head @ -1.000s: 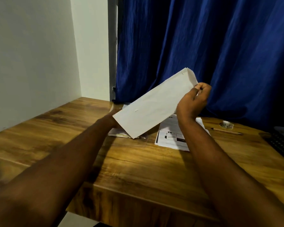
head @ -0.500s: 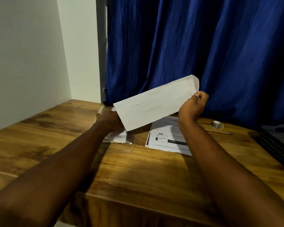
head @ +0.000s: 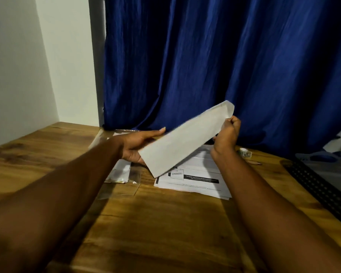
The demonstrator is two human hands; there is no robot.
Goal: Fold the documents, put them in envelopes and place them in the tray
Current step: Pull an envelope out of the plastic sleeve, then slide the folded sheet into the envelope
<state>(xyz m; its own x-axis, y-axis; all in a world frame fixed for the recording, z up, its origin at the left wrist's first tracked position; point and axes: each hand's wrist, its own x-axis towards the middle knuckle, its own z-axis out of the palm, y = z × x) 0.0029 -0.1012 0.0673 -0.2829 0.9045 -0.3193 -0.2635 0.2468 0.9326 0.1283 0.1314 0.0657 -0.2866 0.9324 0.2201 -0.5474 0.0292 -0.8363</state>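
I hold a long white envelope (head: 183,138) in the air above the wooden desk, tilted with its right end higher. My left hand (head: 140,144) supports its lower left end from behind, fingers stretched along the back. My right hand (head: 227,133) pinches the upper right end just below the folded flap. Under the envelope, a stack of printed documents (head: 193,180) lies flat on the desk. A clear plastic tray (head: 117,172) with white paper in it sits on the desk behind my left hand, partly hidden by my forearm.
A roll of tape (head: 244,153) and a pencil (head: 254,162) lie to the right of the documents. A dark keyboard (head: 319,184) runs along the desk's right edge. A blue curtain (head: 224,66) hangs behind the desk; a white wall (head: 18,75) stands on the left.
The envelope has tilted steeper, its left end dropping toward the documents. My left hand has opened flatter along the envelope's back. The view has shifted slightly left and down.
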